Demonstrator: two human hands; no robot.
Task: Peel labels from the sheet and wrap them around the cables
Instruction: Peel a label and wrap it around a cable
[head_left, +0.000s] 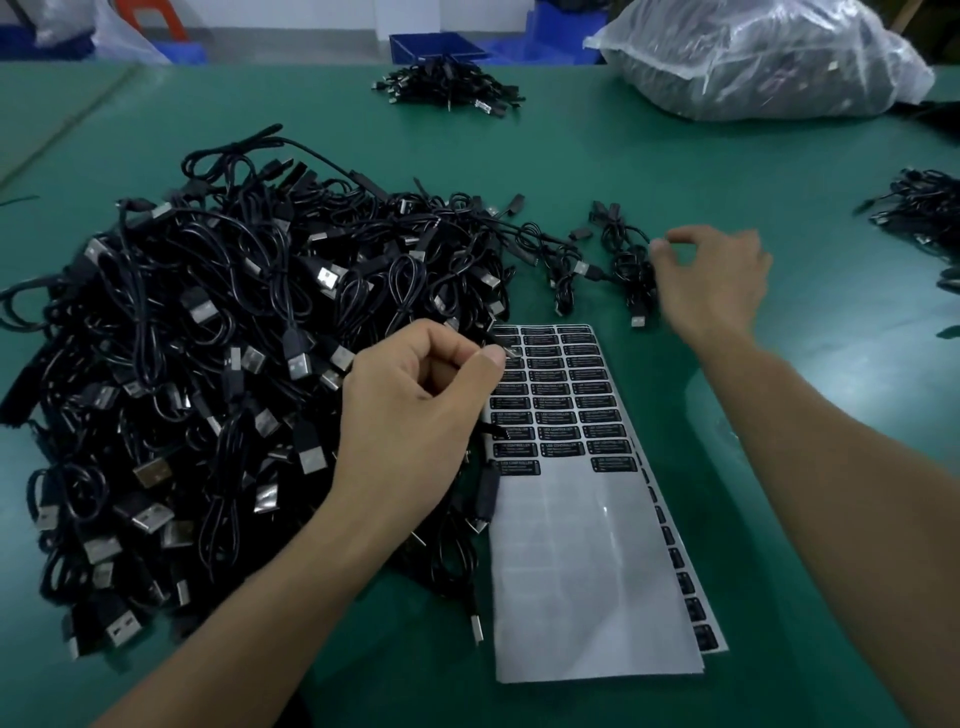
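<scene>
At the left, a tangled heap of cables (glossy black cords with squared metal plugs) sits within easy reach of the left hand. Its curled fingers and thumb pinch one thin cable just over the label sheet. The sheet lies flat between the arms, its slick backing bare at the near end, and small black rectangular labels fill the far end. To its right lies a small cluster of cables, likely finished ones set apart. The right hand hovers beside them with fingers curved, too blurred to tell whether it holds anything.

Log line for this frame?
left hand pinches cable end | right hand at small cable cluster, grip unclear | label sheet lower part bare
</scene>
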